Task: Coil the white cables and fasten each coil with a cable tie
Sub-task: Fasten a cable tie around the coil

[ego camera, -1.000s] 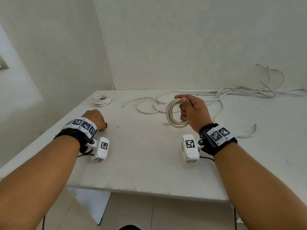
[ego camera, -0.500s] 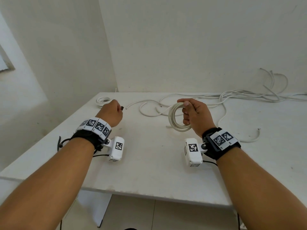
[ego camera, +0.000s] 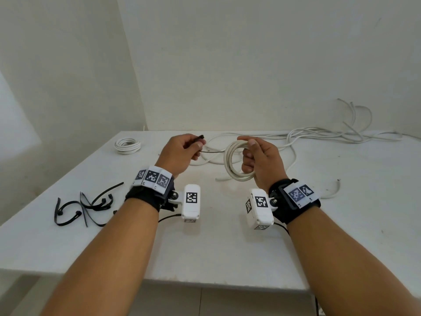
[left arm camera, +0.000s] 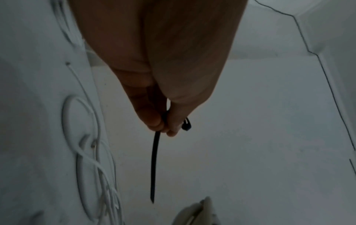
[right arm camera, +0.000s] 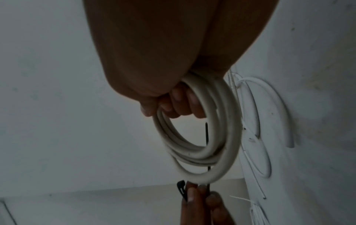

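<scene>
My right hand [ego camera: 255,156] grips a white cable coil [ego camera: 230,163] upright above the table; in the right wrist view the coil [right arm camera: 217,137] hangs from my curled fingers [right arm camera: 181,103]. My left hand [ego camera: 184,151] pinches a black cable tie [ego camera: 197,139] between thumb and fingers, just left of the coil. In the left wrist view the cable tie [left arm camera: 155,164] points away from the fingers toward the coil. Loose white cables [ego camera: 319,135] trail across the back of the table.
A finished white coil [ego camera: 127,145] lies at the table's back left. Several black cable ties [ego camera: 86,206] lie near the left edge. A short cable piece [ego camera: 332,192] lies right of my right wrist. The white table [ego camera: 216,247] meets walls at back and left.
My left hand has lifted from the table's left side and moved right and forward with a black cable tie, up beside the coil. The right hand has kept the coil raised.
</scene>
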Demonstrator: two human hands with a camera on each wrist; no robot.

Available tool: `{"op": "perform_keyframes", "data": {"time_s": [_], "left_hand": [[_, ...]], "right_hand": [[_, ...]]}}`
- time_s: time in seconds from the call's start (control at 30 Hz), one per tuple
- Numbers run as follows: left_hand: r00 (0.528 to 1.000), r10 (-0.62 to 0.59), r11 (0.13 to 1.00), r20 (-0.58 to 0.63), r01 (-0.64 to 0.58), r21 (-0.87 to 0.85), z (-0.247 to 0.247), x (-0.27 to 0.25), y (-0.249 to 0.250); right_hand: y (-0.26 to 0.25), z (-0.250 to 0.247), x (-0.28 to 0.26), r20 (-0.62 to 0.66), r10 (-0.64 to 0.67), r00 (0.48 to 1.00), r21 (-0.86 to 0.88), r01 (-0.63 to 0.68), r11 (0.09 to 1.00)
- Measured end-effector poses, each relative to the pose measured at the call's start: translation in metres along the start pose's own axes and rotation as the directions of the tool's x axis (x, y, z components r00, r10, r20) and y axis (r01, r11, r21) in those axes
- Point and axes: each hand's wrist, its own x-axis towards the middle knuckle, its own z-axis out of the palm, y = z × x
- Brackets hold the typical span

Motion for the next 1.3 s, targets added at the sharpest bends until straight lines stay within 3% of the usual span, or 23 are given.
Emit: {"op": "perform_keyframes", "data": {"time_s": [0.17, 0.4, 0.7, 0.87, 1.03, 1.17, 1.3], "left_hand": [[0.979, -0.067, 0.979, 0.190, 0.102, -0.177, 0.026, -0.004, -0.004], [0.968, -0.138, 0.955, 0.211, 0.186, -0.232, 0.024, -0.006, -0.023], [0.923, -0.168, 0.750, 0.347, 0.348, -0.563, 0.026, -0.013, -0.013], [0.923, -0.190, 0.694, 0.335, 0.368, -0.619, 0.044, -0.026, -0.004], [0.907, -0.235, 0.690, 0.350, 0.409, -0.598, 0.056, -0.031, -0.002], [0.897, -0.258, 0.624, 0.358, 0.438, -0.647, 0.059, -0.031, 0.000], [0.907, -0.324, 0.720, 0.270, 0.421, -0.551, 0.063, -0.031, 0.002]], "right_hand": [[-0.002, -0.004, 0.002, -0.019, 0.021, 1.000, 0.124, -0.018, 0.992], [-0.006, -0.010, 0.007, -0.009, 0.084, 0.996, 0.252, -0.079, 0.964], [0.000, -0.003, 0.001, 0.147, 0.200, 0.969, 0.278, -0.234, 0.932], [0.008, 0.007, -0.001, 0.197, 0.244, 0.950, 0.197, -0.282, 0.939], [0.015, 0.010, -0.005, 0.149, 0.141, 0.979, -0.012, -0.141, 0.990], [0.018, 0.012, -0.007, 0.132, 0.064, 0.989, -0.273, -0.026, 0.962], [0.020, 0.014, -0.007, 0.146, 0.018, 0.989, -0.475, 0.054, 0.878]]}}
